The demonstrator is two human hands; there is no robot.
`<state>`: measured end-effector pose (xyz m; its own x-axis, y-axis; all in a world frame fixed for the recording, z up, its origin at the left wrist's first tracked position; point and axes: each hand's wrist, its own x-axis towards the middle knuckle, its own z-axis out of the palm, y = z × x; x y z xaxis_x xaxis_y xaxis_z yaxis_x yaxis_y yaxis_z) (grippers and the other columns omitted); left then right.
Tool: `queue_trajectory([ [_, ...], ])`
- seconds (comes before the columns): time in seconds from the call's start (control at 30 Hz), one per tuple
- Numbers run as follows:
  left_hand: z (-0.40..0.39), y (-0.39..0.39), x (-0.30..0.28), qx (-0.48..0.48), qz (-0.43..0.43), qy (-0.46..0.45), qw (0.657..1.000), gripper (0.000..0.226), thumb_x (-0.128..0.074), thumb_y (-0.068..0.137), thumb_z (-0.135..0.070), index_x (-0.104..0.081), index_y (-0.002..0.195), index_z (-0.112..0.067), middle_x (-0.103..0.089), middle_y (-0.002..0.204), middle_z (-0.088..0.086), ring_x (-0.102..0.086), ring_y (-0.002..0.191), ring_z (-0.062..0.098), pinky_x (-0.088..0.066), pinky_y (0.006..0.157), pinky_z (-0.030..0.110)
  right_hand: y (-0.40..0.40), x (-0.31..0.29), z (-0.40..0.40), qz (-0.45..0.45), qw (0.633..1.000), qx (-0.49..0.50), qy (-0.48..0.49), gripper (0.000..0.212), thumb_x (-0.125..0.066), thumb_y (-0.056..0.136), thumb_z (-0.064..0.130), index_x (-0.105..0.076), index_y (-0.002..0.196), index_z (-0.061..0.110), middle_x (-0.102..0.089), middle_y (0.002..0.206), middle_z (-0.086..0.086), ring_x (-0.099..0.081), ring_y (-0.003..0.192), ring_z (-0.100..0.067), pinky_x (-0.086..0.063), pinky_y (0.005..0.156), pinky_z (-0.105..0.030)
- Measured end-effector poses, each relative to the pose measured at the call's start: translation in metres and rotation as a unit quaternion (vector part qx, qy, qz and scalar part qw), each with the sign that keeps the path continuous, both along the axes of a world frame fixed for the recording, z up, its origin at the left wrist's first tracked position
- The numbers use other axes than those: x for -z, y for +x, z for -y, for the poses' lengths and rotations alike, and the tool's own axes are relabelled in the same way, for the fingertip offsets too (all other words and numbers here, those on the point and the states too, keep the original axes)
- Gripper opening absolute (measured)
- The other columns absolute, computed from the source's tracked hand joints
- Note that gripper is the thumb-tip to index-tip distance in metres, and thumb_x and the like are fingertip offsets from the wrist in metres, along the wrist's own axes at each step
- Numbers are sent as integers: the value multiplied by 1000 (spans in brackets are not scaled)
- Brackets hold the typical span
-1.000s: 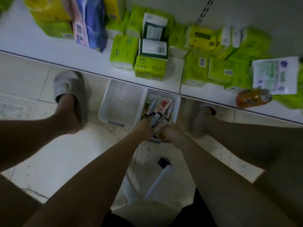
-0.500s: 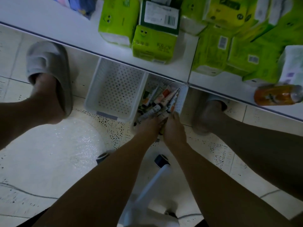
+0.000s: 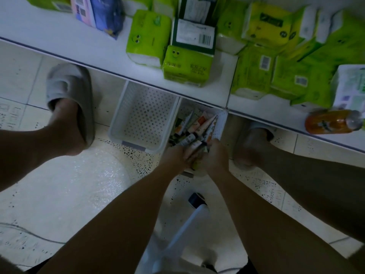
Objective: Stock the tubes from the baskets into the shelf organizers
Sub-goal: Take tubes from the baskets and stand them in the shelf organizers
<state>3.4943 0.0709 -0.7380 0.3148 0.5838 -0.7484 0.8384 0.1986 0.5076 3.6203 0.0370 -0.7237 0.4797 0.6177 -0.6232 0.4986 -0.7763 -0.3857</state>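
Head view, left hand (image 3: 177,155) and right hand (image 3: 214,157) both gripping tubes (image 3: 199,129) inside basket (image 3: 222,119)

You stand on a pale speckled tile floor (image 3: 59,204), where two white perforated baskets sit side by side and touching: the left basket (image 3: 142,117) and the right basket (image 3: 222,123). Your slippered feet rest on the tiles either side of them. Above, the white shelf (image 3: 65,39) carries green tissue packs (image 3: 187,68), a blue-and-pink pack (image 3: 98,14) and an orange bottle (image 3: 329,122) lying on its side.
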Motion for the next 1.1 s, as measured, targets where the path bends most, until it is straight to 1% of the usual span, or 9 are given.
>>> queue_trajectory([
  [0.1, -11, -11, -18, -7, 12, -35, 999, 27, -65, 87, -21, -62, 110, -6, -64, 98, 9, -59, 83, 20, -51, 72, 28, 15, -18, -3, -4, 999, 20, 36, 22, -64, 89, 1, -66, 111, 0, -66, 110, -15, -62, 100, -26, -40, 72, -22],
  [0.2, -23, -20, -46, -51, 69, -56, 995, 22, -65, 87, -18, -61, 106, -8, -63, 93, 8, -61, 81, 20, -52, 70, 28, 30, -61, -18, -69, 993, 48, 89, 22, -69, 89, 6, -70, 109, -2, -68, 105, -12, -63, 101, -25, -49, 84, -33],
  [0.4, -42, -24, -136, -150, 230, -118, 954, 14, -61, 79, -2, -63, 87, -14, -66, 89, 11, -63, 85, 24, -52, 85, 40, 48, -153, -37, -168, 955, 134, 204, 7, -65, 94, 14, -70, 98, 11, -68, 97, -6, -64, 82, -15, -50, 63, -20],
  [0.57, -58, -13, -227, -94, 287, -104, 948, 16, -54, 90, -3, -61, 100, -13, -71, 95, 7, -69, 87, 19, -56, 75, 32, 39, -244, -40, -221, 920, 102, 306, 13, -60, 96, 12, -66, 86, 17, -66, 90, -6, -63, 76, -14, -58, 64, -28],
  [0.63, -64, -11, -266, -64, 305, -93, 946, 19, -54, 91, -5, -60, 107, -12, -71, 101, 10, -70, 95, 23, -55, 80, 32, 36, -285, -37, -224, 909, 70, 346, 17, -60, 96, 12, -67, 84, 20, -66, 83, -2, -62, 75, -14, -56, 69, -34],
  [0.77, -69, -10, -348, 10, 323, -41, 945, 25, -52, 88, 0, -59, 111, -7, -72, 100, 9, -69, 95, 23, -55, 85, 33, 36, -364, -26, -217, 881, 24, 421, 17, -62, 94, 11, -69, 82, 20, -62, 74, 3, -57, 70, -10, -50, 59, -26],
  [0.87, -66, -11, -411, 62, 336, -14, 940, 26, -51, 87, 3, -59, 108, -9, -70, 102, 9, -68, 99, 23, -54, 88, 34, 36, -418, -13, -233, 862, -6, 450, 16, -62, 94, 13, -70, 82, 19, -60, 74, 2, -56, 71, -11, -47, 63, -27],
  [1.0, -58, -9, -487, 105, 362, 17, 926, 25, -59, 85, -7, -58, 111, -9, -70, 106, 11, -67, 101, 25, -49, 98, 41, 45, -487, 2, -239, 831, -11, 502, 12, -62, 94, 13, -70, 85, 17, -66, 74, 1, -60, 73, -14, -50, 67, -30],
  [1.1, -57, -3, -536, 119, 389, 73, 911, 31, -58, 93, -8, -53, 124, -9, -68, 115, 18, -67, 101, 24, -53, 92, 37, 59, -533, 9, -221, 811, 1, 541, 7, -66, 92, 15, -72, 87, 14, -69, 77, 1, -63, 76, -15, -52, 72, -34],
])
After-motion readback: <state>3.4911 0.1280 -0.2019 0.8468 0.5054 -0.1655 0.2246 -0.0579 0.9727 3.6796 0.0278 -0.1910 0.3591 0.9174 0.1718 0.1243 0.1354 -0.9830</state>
